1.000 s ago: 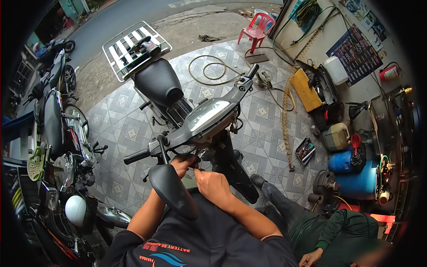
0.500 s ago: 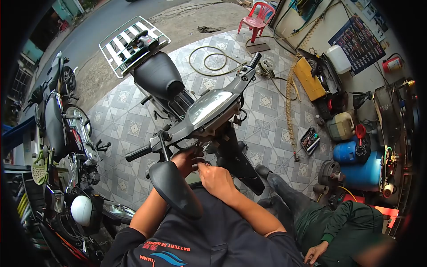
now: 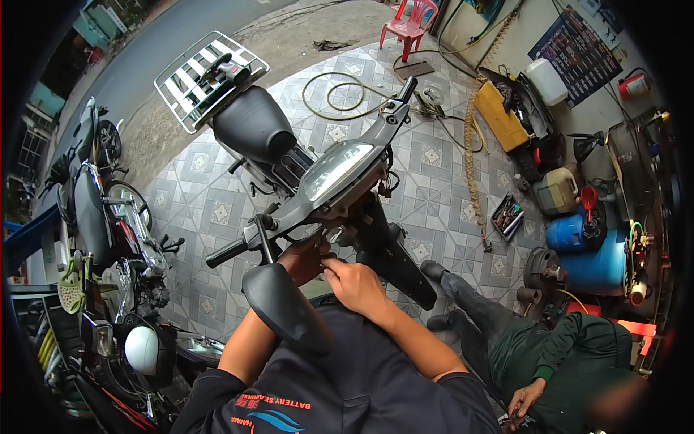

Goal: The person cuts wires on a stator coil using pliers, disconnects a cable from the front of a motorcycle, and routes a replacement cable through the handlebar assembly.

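Observation:
Both my hands are close together in front of my chest, just below the headlight housing point(image 3: 340, 173) of a motorbike. My left hand point(image 3: 302, 262) is partly hidden by the black mirror point(image 3: 282, 304) and the housing's shadow; its fingers are curled. My right hand point(image 3: 356, 288) sits against it, with thumb and fingers bent in a pinch. Whatever lies between the fingers is too small and dark to name. The handlebar's near grip point(image 3: 225, 253) reaches out to the left of my hands, while the black front fender point(image 3: 401, 271) is to their right.
A co-worker in a green jacket point(image 3: 557, 354) is low at the right, legs stretched toward the front wheel area. Parked motorbikes point(image 3: 94, 210) line the left. Tool tray point(image 3: 507, 217), blue tank point(image 3: 596, 260), yellow case point(image 3: 500, 116), hose point(image 3: 340, 108) and red chair point(image 3: 408, 29) surround the tiled floor.
My right hand has shifted slightly right, and its fingers have moved a little at the left hand. The view has turned slightly. The co-worker's hand shows more fully.

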`<action>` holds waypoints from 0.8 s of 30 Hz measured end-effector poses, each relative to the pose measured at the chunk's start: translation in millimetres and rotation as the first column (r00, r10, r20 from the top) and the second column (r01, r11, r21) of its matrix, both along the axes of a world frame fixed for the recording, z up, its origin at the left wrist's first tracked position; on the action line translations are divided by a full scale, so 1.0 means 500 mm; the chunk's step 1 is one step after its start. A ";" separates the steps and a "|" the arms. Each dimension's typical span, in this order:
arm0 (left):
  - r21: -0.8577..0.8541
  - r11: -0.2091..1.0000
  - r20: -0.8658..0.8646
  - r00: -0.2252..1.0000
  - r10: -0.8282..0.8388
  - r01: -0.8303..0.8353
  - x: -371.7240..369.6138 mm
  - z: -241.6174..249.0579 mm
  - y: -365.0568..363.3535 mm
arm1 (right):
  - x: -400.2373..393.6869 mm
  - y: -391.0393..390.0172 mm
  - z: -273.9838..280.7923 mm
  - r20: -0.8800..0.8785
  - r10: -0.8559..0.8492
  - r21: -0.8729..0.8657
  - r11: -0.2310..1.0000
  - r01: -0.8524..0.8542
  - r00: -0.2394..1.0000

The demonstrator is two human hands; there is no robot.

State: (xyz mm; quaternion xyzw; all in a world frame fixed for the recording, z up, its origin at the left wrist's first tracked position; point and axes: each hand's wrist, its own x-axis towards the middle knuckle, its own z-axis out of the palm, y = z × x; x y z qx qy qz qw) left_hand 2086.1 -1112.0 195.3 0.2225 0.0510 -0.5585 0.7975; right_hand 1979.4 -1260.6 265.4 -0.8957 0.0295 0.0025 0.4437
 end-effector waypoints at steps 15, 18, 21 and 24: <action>0.640 0.533 0.759 0.348 -0.550 -0.553 -0.038 0.100 -0.028 | 0.027 0.018 -0.175 -0.026 0.078 0.283 0.957 -0.067 0.997; 0.478 0.534 0.834 0.168 -0.526 -0.697 -0.045 0.067 -0.034 | 0.025 0.020 -0.190 -0.035 0.116 0.334 0.938 -0.098 0.993; 0.485 0.491 0.778 0.101 -0.620 -0.724 -0.041 0.060 -0.037 | 0.019 0.020 -0.196 -0.125 0.153 0.343 0.934 -0.102 0.980; 0.495 0.466 0.708 0.029 -0.706 -0.734 -0.041 0.053 -0.033 | 0.013 0.027 -0.196 -0.032 0.204 0.317 0.931 -0.184 0.978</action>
